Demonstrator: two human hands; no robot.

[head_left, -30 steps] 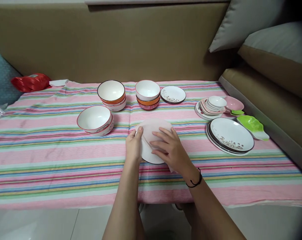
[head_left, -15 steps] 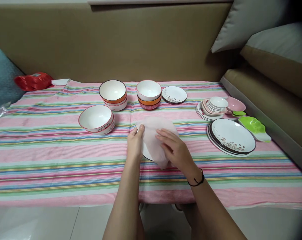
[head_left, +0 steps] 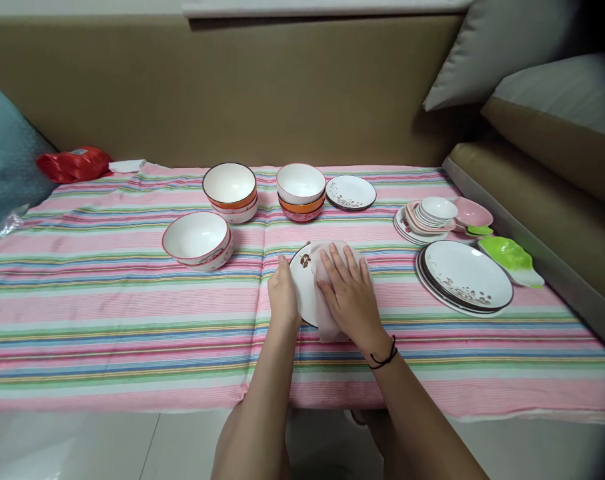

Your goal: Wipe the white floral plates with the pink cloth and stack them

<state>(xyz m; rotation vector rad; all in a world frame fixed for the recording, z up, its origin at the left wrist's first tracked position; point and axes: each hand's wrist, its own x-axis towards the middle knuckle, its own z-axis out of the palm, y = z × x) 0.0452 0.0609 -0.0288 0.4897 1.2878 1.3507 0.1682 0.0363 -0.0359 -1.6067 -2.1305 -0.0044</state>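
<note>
A white plate with a dark rim and brown flower print (head_left: pixel 303 290) is in front of me, over the striped cloth. My left hand (head_left: pixel 283 293) grips its left edge, thumb up along the rim and the other fingers hidden beneath. A thin pale pink cloth (head_left: pixel 328 323) covers the plate's right part. On top of that cloth my right hand (head_left: pixel 349 290) lies flat, fingers spread, pressing it against the plate. A black cord bracelet circles the right wrist.
Stacked bowls (head_left: pixel 229 190), more bowls (head_left: pixel 301 190) and a nearer pair (head_left: pixel 197 240) stand left and behind. A small plate stack (head_left: pixel 351 191) sits at the back. To the right are large plates (head_left: pixel 467 273), small dishes (head_left: pixel 427 217) and a green dish (head_left: pixel 509 259).
My left hand has let go of the pink cloth's corner and now holds the plate's edge. My right hand has flattened onto the cloth, and more of the plate shows.
</note>
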